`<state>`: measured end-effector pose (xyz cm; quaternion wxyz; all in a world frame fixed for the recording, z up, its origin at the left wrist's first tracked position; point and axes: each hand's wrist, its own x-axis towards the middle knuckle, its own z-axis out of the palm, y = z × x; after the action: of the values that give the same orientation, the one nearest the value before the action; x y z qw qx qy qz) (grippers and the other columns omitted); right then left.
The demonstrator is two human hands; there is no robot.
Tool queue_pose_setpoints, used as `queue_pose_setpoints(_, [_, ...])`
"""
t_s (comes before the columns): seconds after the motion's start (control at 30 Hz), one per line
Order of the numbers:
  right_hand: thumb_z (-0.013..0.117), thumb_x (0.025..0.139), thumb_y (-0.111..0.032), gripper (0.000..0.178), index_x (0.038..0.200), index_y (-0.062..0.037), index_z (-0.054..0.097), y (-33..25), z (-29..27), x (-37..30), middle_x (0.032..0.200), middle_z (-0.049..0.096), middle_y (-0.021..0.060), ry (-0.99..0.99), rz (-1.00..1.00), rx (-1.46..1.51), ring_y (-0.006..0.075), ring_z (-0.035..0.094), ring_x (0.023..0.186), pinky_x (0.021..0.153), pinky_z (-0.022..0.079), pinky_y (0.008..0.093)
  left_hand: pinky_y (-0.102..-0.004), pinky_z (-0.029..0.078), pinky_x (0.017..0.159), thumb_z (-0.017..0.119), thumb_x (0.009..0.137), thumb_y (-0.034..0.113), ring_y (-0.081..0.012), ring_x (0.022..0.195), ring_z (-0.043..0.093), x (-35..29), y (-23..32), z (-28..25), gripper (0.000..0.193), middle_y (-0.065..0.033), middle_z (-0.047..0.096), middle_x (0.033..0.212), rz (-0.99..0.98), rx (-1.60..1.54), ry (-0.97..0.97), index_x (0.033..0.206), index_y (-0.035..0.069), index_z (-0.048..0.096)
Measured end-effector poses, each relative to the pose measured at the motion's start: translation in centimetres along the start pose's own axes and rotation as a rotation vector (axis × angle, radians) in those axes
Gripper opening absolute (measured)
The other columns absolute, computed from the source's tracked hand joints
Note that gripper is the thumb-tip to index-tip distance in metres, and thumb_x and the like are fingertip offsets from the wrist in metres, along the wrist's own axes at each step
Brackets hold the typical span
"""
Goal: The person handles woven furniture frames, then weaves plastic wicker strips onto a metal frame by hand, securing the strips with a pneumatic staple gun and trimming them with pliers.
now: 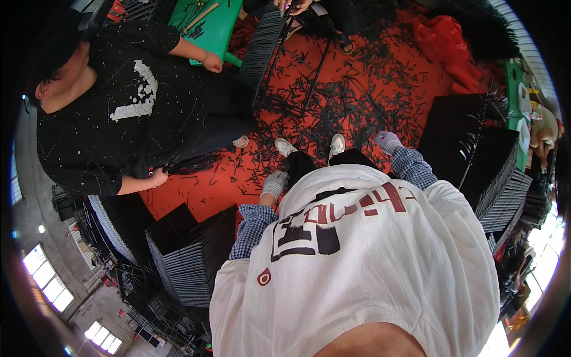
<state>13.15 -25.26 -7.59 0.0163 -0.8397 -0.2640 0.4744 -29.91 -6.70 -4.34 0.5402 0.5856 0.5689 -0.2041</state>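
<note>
My left hand (275,183), in a pale knit glove, hangs beside my left thigh. Its fingers look loosely stretched, and I see nothing in them. Out to the right, my right hand (388,141) wears a similar glove with darker fingertips; it is also loosely open and appears to hold nothing. Between the hands, my white shoes (285,146) stand on a red floor (229,184). Black strips (333,113) lie scattered over it. A stack of black slatted panels (505,178) stands nearest my right hand; another black slatted stack (187,262) is left of my left arm.
A person in a black shirt (172,107) stands at left, one hand by a green table (217,30), the other near black strips (199,163). Another person's hands (294,6) are at a slatted black frame (262,53). A red plastic sheet (443,44) lies far right.
</note>
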Motion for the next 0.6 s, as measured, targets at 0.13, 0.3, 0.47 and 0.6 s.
queue_pose_setpoints(0.13, [0.056,0.093,-0.035,0.035,0.112,-0.0078,0.067,0.3,-0.1,0.1,0.101,0.069,0.0137,-0.01,0.012,0.01,0.0231,0.067,0.079,0.069,0.056,0.0355,-0.0319,0.048,0.069,0.053,0.096,0.024,-0.0195,0.074,0.062,-0.3,1.6,-0.2,0.029,-0.009,0.069,0.086,-0.141,-0.181,-0.015,0.109,0.002,0.066])
queue_pose_setpoints(0.3, [0.055,0.094,-0.034,0.036,0.116,-0.0079,0.065,0.3,-0.1,0.3,0.103,0.069,0.0125,-0.033,0.002,-0.008,0.0218,0.066,0.078,0.069,0.055,0.0351,-0.0342,0.049,0.07,0.052,0.095,0.028,-0.0219,0.077,0.064,0.6,-0.3,0.2,0.031,-0.0107,0.069,0.087,0.005,-0.057,0.006,0.107,0.004,0.067])
queue_pose_setpoints(0.47, [0.056,0.094,-0.034,0.036,0.118,-0.008,0.064,0.2,-0.4,-0.3,0.102,0.069,0.0117,-0.056,0.05,0.052,0.0207,0.066,0.078,0.068,0.055,0.0349,-0.0359,0.05,0.074,0.049,0.095,0.032,-0.0235,0.081,0.065,-0.1,1.3,0.1,0.034,-0.0136,0.069,0.09,-0.073,0.047,0.04,0.105,0.007,0.069])
queue_pose_setpoints(0.6, [0.055,0.095,-0.033,0.036,0.119,-0.0077,0.063,-0.1,-0.5,-0.1,0.102,0.069,0.0117,-0.071,0.032,0.038,0.0204,0.066,0.079,0.068,0.055,0.035,-0.0352,0.05,0.075,0.049,0.095,0.031,-0.0233,0.083,0.065,0.9,-1.4,0.7,0.033,-0.0135,0.069,0.092,0.12,0.229,0.038,0.106,0.007,0.069])
